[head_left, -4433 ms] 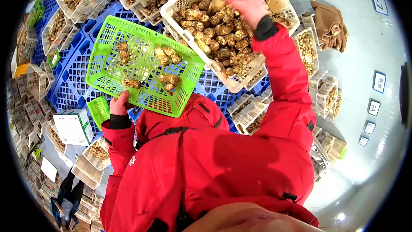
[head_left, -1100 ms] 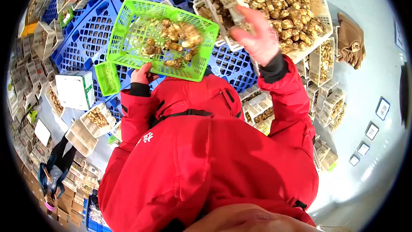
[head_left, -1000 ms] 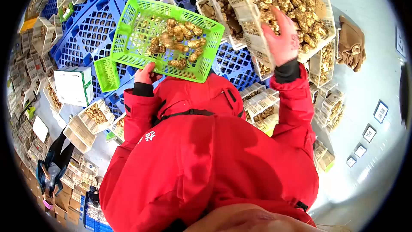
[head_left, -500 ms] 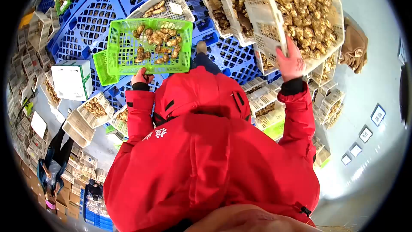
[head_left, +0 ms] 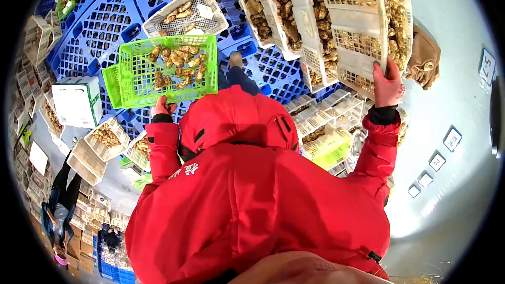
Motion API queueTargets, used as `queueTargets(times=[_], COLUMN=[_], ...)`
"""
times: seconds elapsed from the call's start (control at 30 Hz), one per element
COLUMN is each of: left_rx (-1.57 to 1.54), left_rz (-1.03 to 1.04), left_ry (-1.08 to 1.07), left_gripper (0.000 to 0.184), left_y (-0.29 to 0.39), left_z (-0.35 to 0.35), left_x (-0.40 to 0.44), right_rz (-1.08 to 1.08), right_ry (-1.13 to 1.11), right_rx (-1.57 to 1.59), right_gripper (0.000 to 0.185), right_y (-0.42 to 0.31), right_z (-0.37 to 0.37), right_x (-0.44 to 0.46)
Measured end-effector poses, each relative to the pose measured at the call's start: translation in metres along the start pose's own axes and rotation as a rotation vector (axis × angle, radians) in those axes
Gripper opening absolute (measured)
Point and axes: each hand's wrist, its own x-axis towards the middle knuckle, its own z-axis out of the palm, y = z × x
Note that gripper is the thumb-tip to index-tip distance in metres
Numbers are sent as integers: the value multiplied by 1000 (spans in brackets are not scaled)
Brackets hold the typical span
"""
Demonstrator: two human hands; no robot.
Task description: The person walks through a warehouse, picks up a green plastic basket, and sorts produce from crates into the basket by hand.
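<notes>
The left hand (head_left: 163, 107) is curled closed on the near edge of the green basket (head_left: 194, 93), left of its middle, while the right hand (head_left: 388, 84) clasps the near end of the tilted white crate's (head_left: 360, 26) rim. Knobbly brown pieces (head_left: 179, 57) lie loosely inside the basket, and more fill the crate. Beyond the basket's far edge, a shallow crate (head_left: 152, 25) sits on the blue pallet (head_left: 100, 21); a small green tray (head_left: 111, 85) shows past its left edge.
</notes>
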Motion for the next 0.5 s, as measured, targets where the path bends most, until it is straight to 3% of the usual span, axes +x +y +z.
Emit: queueTargets(times=[0.07, 0.17, 0.2, 0.23, 0.33, 0.5], left_rx=[59, 47, 50, 48, 118, 118], left_rz=[29, 23, 53, 85, 60, 26], left_ry=[-12, -112, -32, 41, -94, -83], left_gripper=[10, 11, 12, 14, 14, 12], left_y=[-4, 3, 1, 8, 3, 11], left_z=[-6, -5, 5, 25, 7, 25], left_x=[8, -1, -10, -31, -2, -24], right_rz=[19, 96, 32, 7, 41, -13], right_ry=[19, 15, 21, 29, 11, 14], right_rx=[-183, -27, 111, 94, 15, 18], right_gripper=[35, 38, 39, 39, 36, 38], right_y=[-1, 5, 16, 10, 5, 12], right_z=[0, -12, -19, -28, -53, -49], right_x=[5, 11, 16, 19, 28, 33])
